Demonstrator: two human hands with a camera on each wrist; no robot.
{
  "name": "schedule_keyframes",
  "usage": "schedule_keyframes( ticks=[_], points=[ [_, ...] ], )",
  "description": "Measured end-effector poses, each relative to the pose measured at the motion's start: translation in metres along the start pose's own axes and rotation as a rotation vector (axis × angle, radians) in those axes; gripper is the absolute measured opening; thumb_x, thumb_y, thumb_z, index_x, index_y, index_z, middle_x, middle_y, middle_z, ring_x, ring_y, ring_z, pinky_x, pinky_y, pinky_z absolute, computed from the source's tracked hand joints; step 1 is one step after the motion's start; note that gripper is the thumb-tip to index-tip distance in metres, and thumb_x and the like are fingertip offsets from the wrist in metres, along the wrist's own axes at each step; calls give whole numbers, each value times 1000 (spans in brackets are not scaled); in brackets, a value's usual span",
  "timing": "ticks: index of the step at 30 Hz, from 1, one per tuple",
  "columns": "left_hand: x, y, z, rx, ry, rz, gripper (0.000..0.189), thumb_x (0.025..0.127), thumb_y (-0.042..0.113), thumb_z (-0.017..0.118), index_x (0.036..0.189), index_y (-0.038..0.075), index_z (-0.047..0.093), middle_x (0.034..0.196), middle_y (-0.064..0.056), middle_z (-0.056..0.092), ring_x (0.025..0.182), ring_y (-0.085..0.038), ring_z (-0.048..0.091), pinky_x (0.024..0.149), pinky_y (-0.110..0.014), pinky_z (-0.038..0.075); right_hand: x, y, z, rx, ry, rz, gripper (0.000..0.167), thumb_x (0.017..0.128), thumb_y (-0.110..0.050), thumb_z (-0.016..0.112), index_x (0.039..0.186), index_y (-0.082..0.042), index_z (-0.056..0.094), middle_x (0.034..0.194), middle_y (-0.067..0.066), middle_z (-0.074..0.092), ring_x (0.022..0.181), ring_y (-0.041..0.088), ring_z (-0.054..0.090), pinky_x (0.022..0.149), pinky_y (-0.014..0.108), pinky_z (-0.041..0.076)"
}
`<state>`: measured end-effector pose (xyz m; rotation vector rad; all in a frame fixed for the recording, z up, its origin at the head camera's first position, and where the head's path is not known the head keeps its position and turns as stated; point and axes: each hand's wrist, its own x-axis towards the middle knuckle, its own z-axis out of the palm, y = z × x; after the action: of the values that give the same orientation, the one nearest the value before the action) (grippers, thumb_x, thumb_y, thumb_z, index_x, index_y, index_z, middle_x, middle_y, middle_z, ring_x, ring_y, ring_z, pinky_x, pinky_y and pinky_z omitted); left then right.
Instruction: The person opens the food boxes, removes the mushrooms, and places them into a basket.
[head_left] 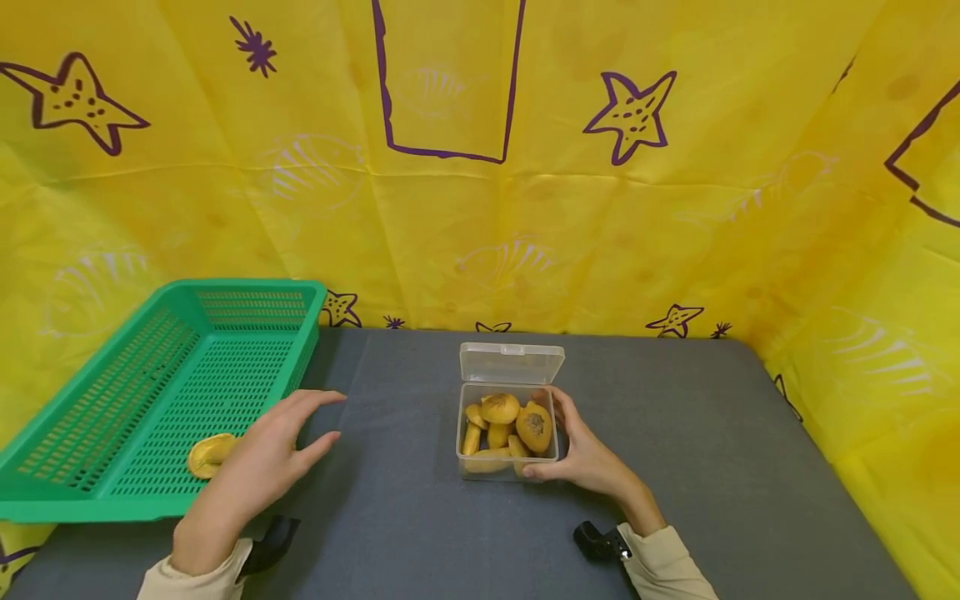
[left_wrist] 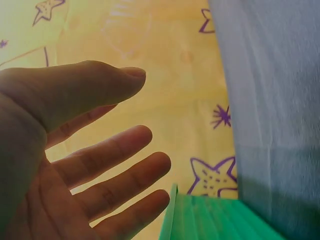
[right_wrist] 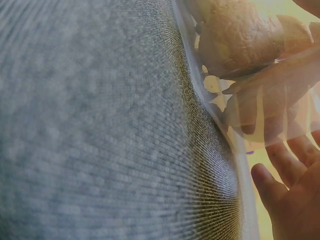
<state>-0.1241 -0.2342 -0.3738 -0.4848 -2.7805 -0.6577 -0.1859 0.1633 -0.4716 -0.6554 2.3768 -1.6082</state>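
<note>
A clear plastic box stands on the table with its hinged lid raised at the back. Several brown-yellow mushrooms lie inside it. My right hand grips the box from the right, thumb at the front corner and fingers round the far side. In the right wrist view, mushrooms show through the clear wall. My left hand is over the right edge of a green basket, fingers and thumb spread apart with nothing between them. One mushroom lies in the basket, partly hidden by that hand.
The slotted green basket takes up the left side of the table. A dark grey cloth covers the tabletop. Behind and to the right hangs a yellow sheet with starfish and fish drawings, meeting the table's back edge.
</note>
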Motion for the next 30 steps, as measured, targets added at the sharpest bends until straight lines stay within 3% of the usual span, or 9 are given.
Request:
schedule_keyframes(
  ticks=[9,17,30],
  points=[
    [19,15,17,-48,-9,32,41,88,10,74,127,8,62,121,-7,65,113,-28,63,91,-48,53,-1,-2,-1,-2,-5,-24,111,73,-23,89,155,-18,15,157,13,31,147,38,29,112,64,28],
    [36,27,31,-91,20,104,43,84,4,77,125,9,63,119,-5,67,109,-24,65,86,-44,54,-1,-1,0,8,-7,-10,110,73,-23,90,154,-21,16,158,11,31,148,36,28,113,61,29],
    [57,48,47,-169,-28,132,42,86,8,76,126,9,63,121,-4,67,108,-23,65,89,-43,55,0,0,0,19,-1,6,110,72,-22,90,154,-20,16,158,11,31,148,35,28,113,61,28]
  ],
)
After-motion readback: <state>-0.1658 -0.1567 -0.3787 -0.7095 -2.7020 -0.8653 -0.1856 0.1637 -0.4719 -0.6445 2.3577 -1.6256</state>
